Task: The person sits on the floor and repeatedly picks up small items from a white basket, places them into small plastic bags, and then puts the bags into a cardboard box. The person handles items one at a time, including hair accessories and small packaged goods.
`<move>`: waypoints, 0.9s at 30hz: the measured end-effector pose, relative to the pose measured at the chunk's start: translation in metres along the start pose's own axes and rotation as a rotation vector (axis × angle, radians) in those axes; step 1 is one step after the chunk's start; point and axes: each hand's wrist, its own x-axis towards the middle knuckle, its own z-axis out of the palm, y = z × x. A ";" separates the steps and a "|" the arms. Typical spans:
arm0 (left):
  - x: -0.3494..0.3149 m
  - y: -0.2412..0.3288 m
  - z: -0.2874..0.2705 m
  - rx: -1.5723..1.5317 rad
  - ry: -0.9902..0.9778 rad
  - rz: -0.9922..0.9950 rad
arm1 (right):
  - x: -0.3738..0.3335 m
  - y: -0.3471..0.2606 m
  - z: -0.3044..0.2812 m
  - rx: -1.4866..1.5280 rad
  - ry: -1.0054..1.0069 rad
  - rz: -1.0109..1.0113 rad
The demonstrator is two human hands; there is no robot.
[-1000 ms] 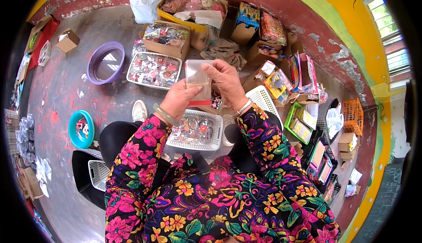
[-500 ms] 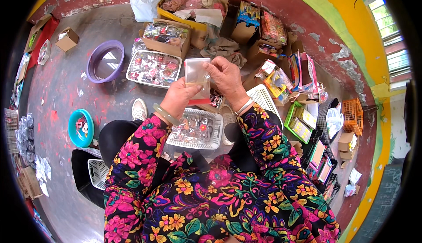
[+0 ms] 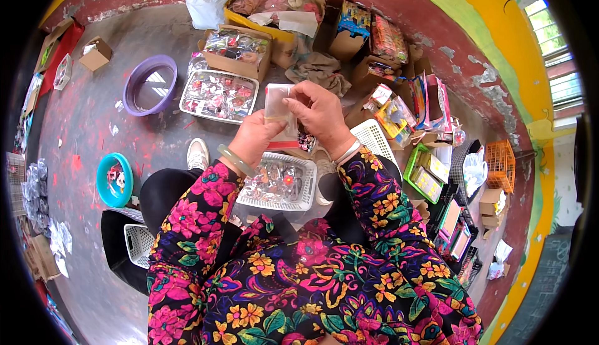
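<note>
Between my hands is a clear plastic bag with red along its edges, held upright above the floor. My left hand is closed on its lower left side, thumb across the front. My right hand pinches the bag's right side near the top, fingers bent. Whether it is one bag or a thin stack, I cannot tell. Below my hands sits a white plastic basket with small packaged items in clear wrapping. A second white tray of similar packets lies beyond my left hand.
Cardboard boxes of packaged goods stand at the far side. A purple basin and a turquoise basin are on the left. To the right are a green basket, black crates and an orange crate. My knees flank the white basket.
My right hand's fingers have moved slightly left and down across the bag. The bag has shifted a little, while my left hand keeps its hold.
</note>
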 end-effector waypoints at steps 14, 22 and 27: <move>-0.002 -0.001 0.004 -0.119 0.116 -0.054 | -0.006 -0.006 0.007 -0.192 0.040 -0.302; 0.004 -0.009 -0.005 0.125 -0.035 0.008 | -0.005 0.005 -0.001 0.042 -0.149 -0.066; 0.000 -0.002 -0.002 0.061 -0.034 -0.136 | -0.010 0.005 0.000 -0.060 -0.062 -0.201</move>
